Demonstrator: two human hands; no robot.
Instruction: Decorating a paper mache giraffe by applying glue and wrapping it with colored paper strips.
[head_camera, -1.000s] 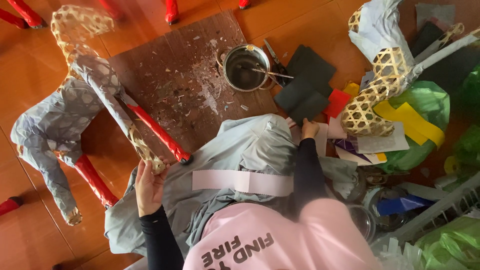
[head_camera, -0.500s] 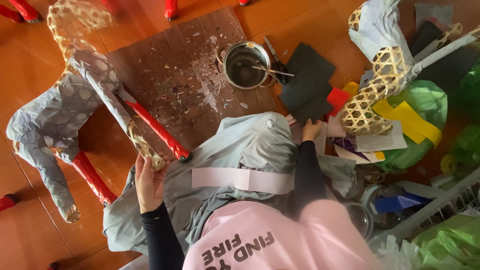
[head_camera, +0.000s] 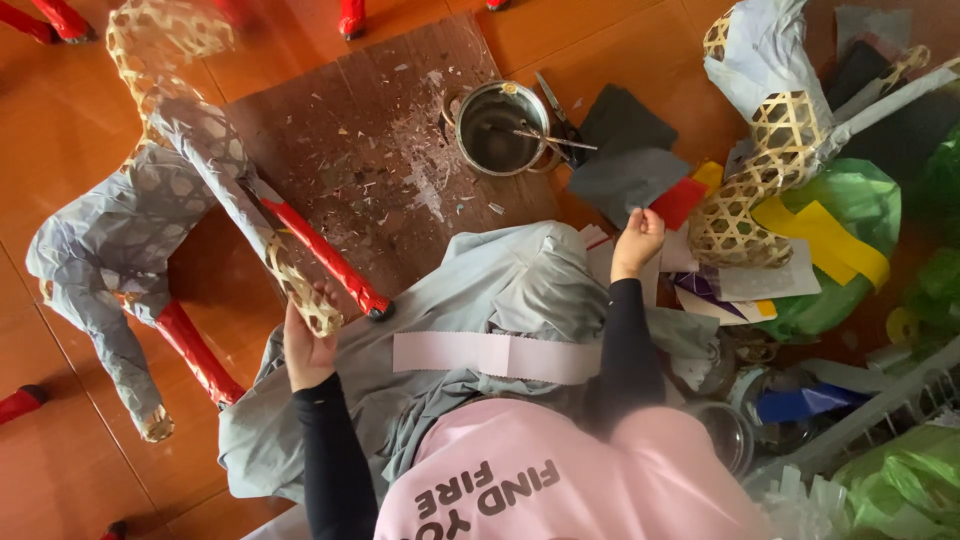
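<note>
Gripping the bare woven end of one leg of the bamboo-frame animal figure (head_camera: 150, 250), the left hand (head_camera: 308, 345) has its grip closed around the lattice at lower left of centre, apparently to steady the frame so the uncovered tip stays within reach. That figure, the largest thing in view, sprawls over the left of the frame on the orange wooden floor (head_camera: 90, 470), mostly covered in grey paper with red wrapping on the lower legs. Next in size, a brown board (head_camera: 330, 150) at upper centre is littered with paper scraps and seems to serve as a work surface that spares the floor. A grey cloth (head_camera: 500, 290) covers the lap, and a pale pink paper strip (head_camera: 495, 355) lies flat across it, kept handy. At right, a second woven bamboo piece (head_camera: 745, 205) rests among green bags. The right hand (head_camera: 637, 240) reaches into the stack of coloured paper sheets (head_camera: 640, 180) at centre right, its grip closed on a sheet's edge. A metal pot (head_camera: 498, 128) at top centre holds a brush laid across its rim.
</note>
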